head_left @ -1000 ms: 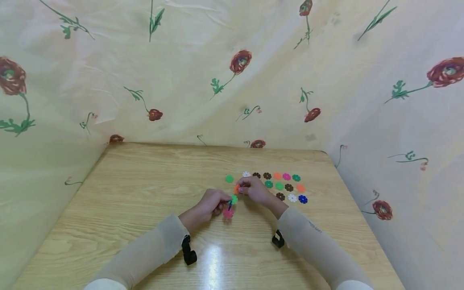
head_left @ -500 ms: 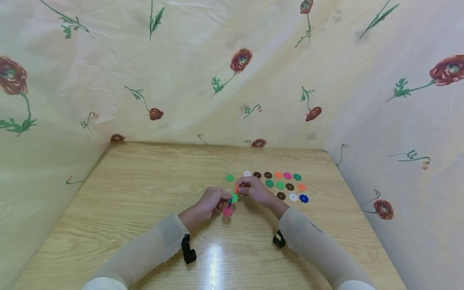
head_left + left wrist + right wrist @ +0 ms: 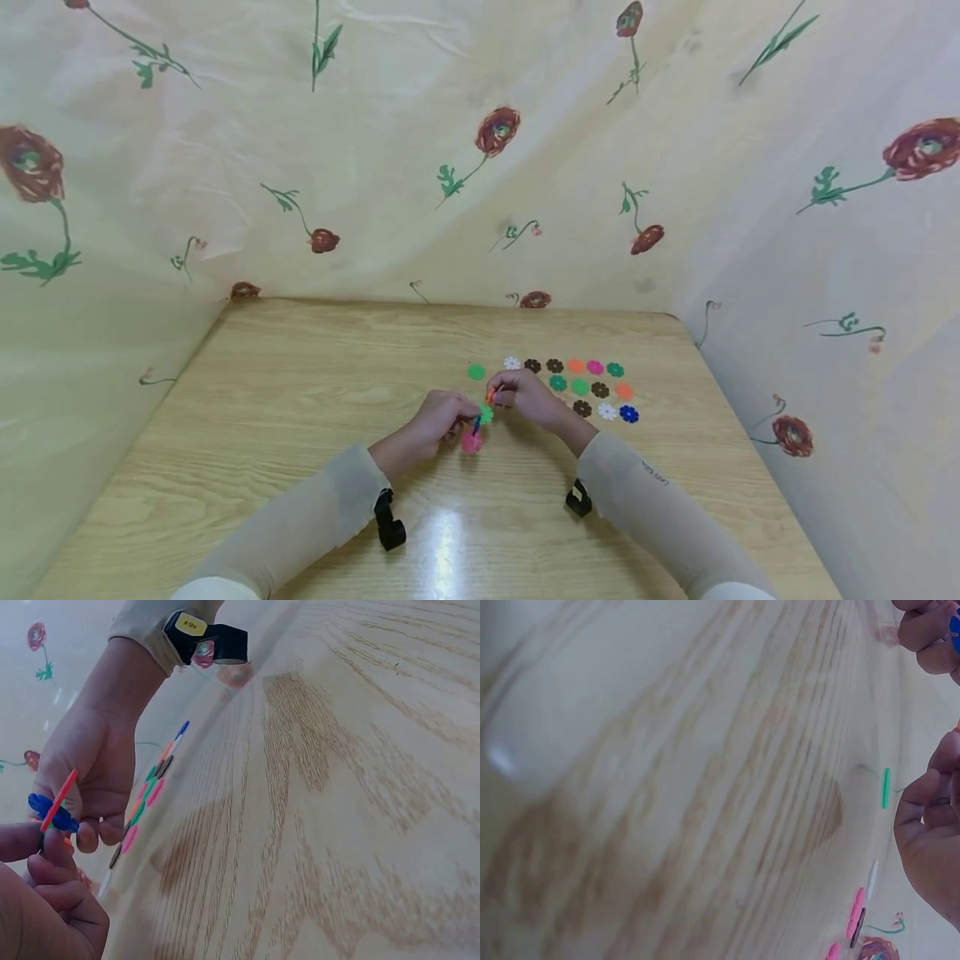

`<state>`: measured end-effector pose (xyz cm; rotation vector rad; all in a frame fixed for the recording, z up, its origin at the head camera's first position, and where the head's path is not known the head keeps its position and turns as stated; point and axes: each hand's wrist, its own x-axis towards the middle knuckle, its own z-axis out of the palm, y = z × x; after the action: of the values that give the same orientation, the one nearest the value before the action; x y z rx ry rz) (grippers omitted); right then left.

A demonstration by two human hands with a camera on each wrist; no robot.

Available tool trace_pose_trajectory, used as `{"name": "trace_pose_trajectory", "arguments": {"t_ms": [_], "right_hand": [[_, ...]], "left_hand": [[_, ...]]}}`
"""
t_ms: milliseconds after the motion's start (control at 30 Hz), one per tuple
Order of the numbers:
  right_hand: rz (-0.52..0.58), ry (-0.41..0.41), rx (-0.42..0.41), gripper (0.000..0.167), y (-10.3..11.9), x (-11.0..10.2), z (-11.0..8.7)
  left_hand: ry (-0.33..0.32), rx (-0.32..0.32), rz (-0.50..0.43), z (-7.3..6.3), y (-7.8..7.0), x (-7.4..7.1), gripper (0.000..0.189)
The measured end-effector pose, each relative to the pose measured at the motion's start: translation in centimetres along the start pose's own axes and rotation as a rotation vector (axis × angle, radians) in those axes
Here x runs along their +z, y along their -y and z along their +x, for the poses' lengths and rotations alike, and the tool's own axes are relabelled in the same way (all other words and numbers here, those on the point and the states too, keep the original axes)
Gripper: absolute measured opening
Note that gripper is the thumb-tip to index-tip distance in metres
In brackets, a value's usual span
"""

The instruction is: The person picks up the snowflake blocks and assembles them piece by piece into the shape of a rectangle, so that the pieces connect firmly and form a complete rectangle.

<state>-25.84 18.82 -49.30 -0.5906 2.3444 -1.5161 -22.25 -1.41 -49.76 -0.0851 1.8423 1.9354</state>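
My left hand (image 3: 438,421) pinches a small chain of joined flower-shaped discs above the table. In it are a pink disc (image 3: 471,442), a blue disc (image 3: 66,819) seen nearly edge-on from the head, and a light green disc (image 3: 486,414). Just right of it, my right hand (image 3: 527,395) pinches an orange disc (image 3: 491,394) between thumb and fingers, at the upper end of the green disc. Whether the orange and green discs interlock cannot be told. In the right wrist view both hands are cut off by the right edge.
Several loose flower discs lie in rows beyond and right of my hands, among them a white disc (image 3: 607,411), a blue one (image 3: 628,413) and a brown one (image 3: 582,408). A lone green disc (image 3: 476,372) lies farther left. Flowered cloth (image 3: 375,167) surrounds the wooden table (image 3: 300,358).
The orange disc has turned from a broader face to nearly edge-on in my right fingers. Both hands stay almost in place, and the loose discs have not moved.
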Motion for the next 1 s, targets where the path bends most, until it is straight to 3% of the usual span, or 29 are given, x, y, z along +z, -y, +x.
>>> {"name": "trace_pose_trajectory", "arguments": {"t_ms": [300, 533, 1000], "right_hand": [[0.01, 0.023, -0.015, 0.009, 3.0, 0.0, -1.0], [0.011, 0.006, 0.004, 0.009, -0.1, 0.1, 0.1], [0.059, -0.03, -0.02, 0.011, 0.1, 0.2, -0.2]], "left_hand": [[0.001, 0.008, 0.026, -0.2, 0.0, 0.0, 0.009], [-0.002, 0.004, 0.02, -0.2, 0.0, 0.0, 0.006], [-0.059, 0.014, 0.077, -0.1, -0.2, 0.2, 0.011]]}}
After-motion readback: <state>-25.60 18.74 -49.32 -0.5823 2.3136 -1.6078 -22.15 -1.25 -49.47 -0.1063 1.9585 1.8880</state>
